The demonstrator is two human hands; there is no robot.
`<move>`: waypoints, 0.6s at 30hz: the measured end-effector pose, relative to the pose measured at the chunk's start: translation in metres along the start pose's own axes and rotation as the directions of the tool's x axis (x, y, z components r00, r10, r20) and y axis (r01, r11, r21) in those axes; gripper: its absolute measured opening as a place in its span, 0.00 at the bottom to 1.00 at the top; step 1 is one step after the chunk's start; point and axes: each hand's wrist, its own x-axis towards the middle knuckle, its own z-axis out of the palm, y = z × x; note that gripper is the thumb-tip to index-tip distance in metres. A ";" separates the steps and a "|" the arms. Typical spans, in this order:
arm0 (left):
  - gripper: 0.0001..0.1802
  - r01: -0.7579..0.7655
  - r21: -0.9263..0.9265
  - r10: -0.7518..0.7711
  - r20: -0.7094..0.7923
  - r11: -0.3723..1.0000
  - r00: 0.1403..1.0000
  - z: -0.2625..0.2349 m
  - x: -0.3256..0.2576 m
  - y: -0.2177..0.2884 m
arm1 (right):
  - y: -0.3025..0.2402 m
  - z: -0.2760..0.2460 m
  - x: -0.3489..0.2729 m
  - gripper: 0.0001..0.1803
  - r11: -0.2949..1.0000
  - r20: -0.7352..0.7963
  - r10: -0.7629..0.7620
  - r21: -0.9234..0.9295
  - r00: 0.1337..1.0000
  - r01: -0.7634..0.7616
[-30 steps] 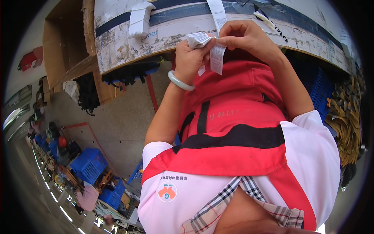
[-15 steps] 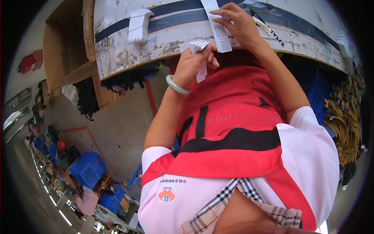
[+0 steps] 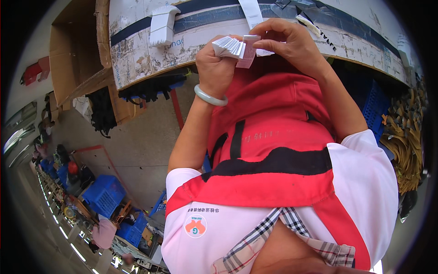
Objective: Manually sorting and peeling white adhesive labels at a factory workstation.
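Both hands have come back together near the top centre of the frame; half a second ago the right one was up at the long white strip (image 3: 251, 12) on the worktable (image 3: 137, 55). At upper left, a second bundle of white tags (image 3: 163, 23) lies on that table. Right of it, the left hand (image 3: 218, 64) is closed around a fanned stack of white tags (image 3: 229, 46). The right hand (image 3: 292, 43) pinches a single tag (image 3: 249, 54) against the stack's edge, apparently adding or peeling one.
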 end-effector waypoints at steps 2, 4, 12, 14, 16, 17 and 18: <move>0.12 0.030 -0.053 -0.029 0.012 0.998 0.999 0.001 -0.002 -0.001 | -0.001 0.000 -0.002 0.10 0.998 0.019 0.063 0.021 0.998 -0.064; 0.13 0.099 -0.147 -0.101 -0.007 0.984 0.995 0.004 -0.005 -0.001 | 0.001 0.000 -0.004 0.10 0.994 0.033 0.096 0.045 0.995 -0.097; 0.12 0.122 -0.130 -0.121 0.012 0.984 0.993 0.001 -0.009 -0.004 | 0.001 0.002 -0.004 0.09 0.993 0.068 0.111 0.039 0.992 -0.114; 0.12 0.149 -0.138 -0.147 0.020 0.979 0.989 0.002 -0.009 -0.003 | 0.003 0.003 -0.003 0.10 0.993 0.046 0.081 0.083 0.996 -0.084; 0.05 0.376 -0.245 -0.373 0.062 0.893 0.926 0.005 -0.009 0.002 | 0.005 0.000 -0.001 0.11 0.984 0.097 0.125 0.116 0.987 -0.136; 0.05 0.377 -0.245 -0.374 0.062 0.893 0.925 0.003 -0.007 0.002 | 0.004 -0.003 0.000 0.11 0.971 0.149 0.167 0.146 0.975 -0.189; 0.07 0.491 -0.296 -0.461 0.168 0.819 0.871 -0.002 -0.005 0.002 | -0.001 -0.005 0.000 0.11 0.971 0.154 0.166 0.149 0.974 -0.189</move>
